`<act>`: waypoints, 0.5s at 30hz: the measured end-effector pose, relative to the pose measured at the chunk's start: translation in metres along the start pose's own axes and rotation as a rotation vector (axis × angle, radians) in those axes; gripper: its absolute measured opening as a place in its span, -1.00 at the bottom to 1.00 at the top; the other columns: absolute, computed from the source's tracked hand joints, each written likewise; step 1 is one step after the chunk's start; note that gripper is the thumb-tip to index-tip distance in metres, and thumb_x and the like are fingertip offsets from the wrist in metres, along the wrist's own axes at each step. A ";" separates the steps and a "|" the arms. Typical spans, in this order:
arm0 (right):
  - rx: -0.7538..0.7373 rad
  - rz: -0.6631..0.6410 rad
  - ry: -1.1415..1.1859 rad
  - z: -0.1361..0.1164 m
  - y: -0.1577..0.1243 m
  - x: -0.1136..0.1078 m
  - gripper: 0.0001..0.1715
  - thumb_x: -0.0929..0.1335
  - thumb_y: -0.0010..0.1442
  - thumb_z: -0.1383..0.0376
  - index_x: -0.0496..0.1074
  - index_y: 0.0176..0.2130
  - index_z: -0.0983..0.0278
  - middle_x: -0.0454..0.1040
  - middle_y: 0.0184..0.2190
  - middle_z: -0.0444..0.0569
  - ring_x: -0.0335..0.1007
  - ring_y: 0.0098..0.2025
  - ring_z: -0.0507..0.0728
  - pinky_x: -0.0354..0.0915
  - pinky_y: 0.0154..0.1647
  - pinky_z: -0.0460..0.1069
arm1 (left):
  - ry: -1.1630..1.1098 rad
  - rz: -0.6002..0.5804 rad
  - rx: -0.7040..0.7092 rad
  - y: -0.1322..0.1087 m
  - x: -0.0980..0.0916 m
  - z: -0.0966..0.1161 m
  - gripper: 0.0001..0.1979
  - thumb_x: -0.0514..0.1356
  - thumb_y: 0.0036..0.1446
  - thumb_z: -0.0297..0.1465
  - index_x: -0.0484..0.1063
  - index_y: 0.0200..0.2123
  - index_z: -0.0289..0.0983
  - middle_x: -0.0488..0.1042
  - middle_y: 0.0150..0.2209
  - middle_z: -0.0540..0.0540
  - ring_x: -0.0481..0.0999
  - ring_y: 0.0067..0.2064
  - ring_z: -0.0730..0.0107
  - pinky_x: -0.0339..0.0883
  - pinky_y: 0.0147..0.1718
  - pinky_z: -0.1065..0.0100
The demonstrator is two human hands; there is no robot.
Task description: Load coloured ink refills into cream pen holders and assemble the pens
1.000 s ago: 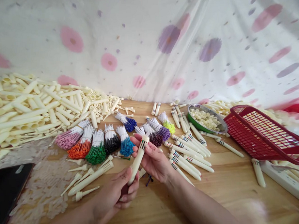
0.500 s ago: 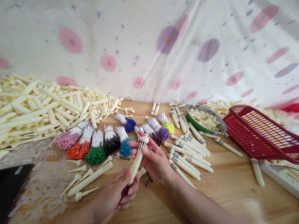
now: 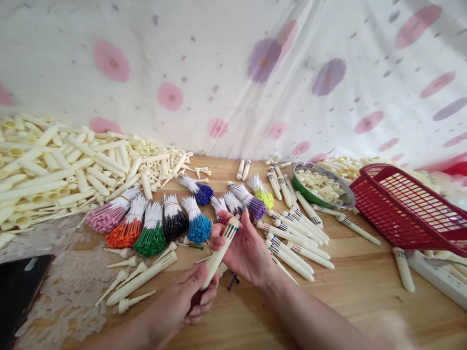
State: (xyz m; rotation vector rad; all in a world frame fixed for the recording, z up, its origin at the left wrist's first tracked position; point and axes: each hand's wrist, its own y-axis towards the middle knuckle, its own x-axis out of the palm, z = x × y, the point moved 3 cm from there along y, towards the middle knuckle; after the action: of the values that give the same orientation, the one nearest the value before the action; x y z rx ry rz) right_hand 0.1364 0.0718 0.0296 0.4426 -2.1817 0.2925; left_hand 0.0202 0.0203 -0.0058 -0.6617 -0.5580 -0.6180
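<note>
A cream multi-colour pen (image 3: 219, 253) is held slanted between both hands above the wooden table (image 3: 357, 294). My left hand (image 3: 182, 301) is closed round its lower tip end. My right hand (image 3: 244, 249) is wrapped round its upper end, where the coloured push buttons show. Just beyond the hands lie bundles of coloured refills (image 3: 153, 231) in pink, orange, green, black, blue and purple. A row of finished cream pens (image 3: 294, 240) lies right of my right hand.
A big heap of cream pen barrels (image 3: 37, 167) fills the left. A green bowl of small cream rings (image 3: 322, 186) and a tilted red plastic basket (image 3: 415, 210) stand at right. A black phone (image 3: 10, 297) lies at lower left. Flowered cloth hangs behind.
The pen's upper end has swung slightly to the right and my right hand has turned and closed more around it. My left hand has stayed in place.
</note>
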 end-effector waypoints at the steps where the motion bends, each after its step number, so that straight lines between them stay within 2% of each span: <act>1: -0.011 -0.001 -0.017 0.000 0.000 0.000 -0.61 0.31 0.13 -0.02 0.37 -0.17 0.19 0.47 -0.38 -0.09 0.29 -0.42 0.03 0.21 -0.30 -0.04 | -0.045 -0.016 -0.021 -0.001 0.001 0.002 -0.58 0.20 -0.02 -0.02 0.26 -0.40 -0.28 0.09 -0.65 0.18 -0.13 -0.67 0.68 -0.32 -0.73 0.57; 3: -0.040 0.014 -0.067 -0.002 0.001 0.000 -0.62 0.35 0.11 0.03 0.39 -0.15 0.19 0.49 -0.27 -0.06 0.37 -0.33 0.06 0.24 -0.21 0.00 | -0.107 -0.048 -0.057 -0.003 0.002 0.005 -0.59 0.23 -0.04 -0.05 0.24 -0.43 -0.28 0.06 -0.66 0.19 -0.15 -0.67 0.69 -0.33 -0.73 0.57; 6: -0.067 0.078 -0.176 -0.008 0.001 -0.004 -0.71 0.39 0.09 0.14 0.44 -0.21 0.25 0.51 -0.26 -0.04 0.42 -0.31 0.08 0.29 -0.17 0.02 | -0.080 -0.033 -0.045 -0.004 0.000 0.008 -0.58 0.22 -0.04 -0.03 0.25 -0.43 -0.28 0.06 -0.65 0.19 -0.16 -0.67 0.69 -0.32 -0.73 0.58; 10: -0.098 0.141 -0.241 -0.011 0.000 -0.008 -0.77 0.41 0.05 0.20 0.48 -0.28 0.28 0.53 -0.26 -0.02 0.46 -0.32 0.10 0.34 -0.17 0.04 | 0.153 0.150 0.067 0.000 -0.009 0.007 -0.58 0.19 -0.03 0.00 0.28 -0.41 -0.27 0.08 -0.64 0.18 -0.12 -0.67 0.65 -0.28 -0.73 0.56; 13: -0.144 0.185 -0.234 -0.008 0.000 -0.008 -0.78 0.42 0.02 0.21 0.50 -0.31 0.28 0.54 -0.23 -0.02 0.48 -0.28 0.11 0.33 -0.09 0.04 | 0.399 0.331 0.196 -0.001 -0.014 0.010 -0.64 0.15 0.05 -0.05 0.33 -0.33 -0.25 0.25 -0.57 0.09 0.17 -0.59 0.55 -0.03 -0.66 0.53; 15: -0.156 0.206 -0.229 -0.006 -0.001 -0.007 -0.78 0.44 0.00 0.21 0.51 -0.31 0.27 0.55 -0.24 -0.03 0.49 -0.28 0.11 0.32 -0.07 0.04 | 0.631 0.414 0.322 -0.004 -0.013 0.015 -0.70 0.10 0.13 -0.11 0.35 -0.30 -0.24 0.40 -0.45 -0.02 0.35 -0.43 0.39 0.18 -0.50 0.44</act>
State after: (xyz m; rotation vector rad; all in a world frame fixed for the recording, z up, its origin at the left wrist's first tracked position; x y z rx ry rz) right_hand 0.1451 0.0748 0.0272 0.1703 -2.4584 0.1880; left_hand 0.0042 0.0324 -0.0029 -0.2368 0.0758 -0.3052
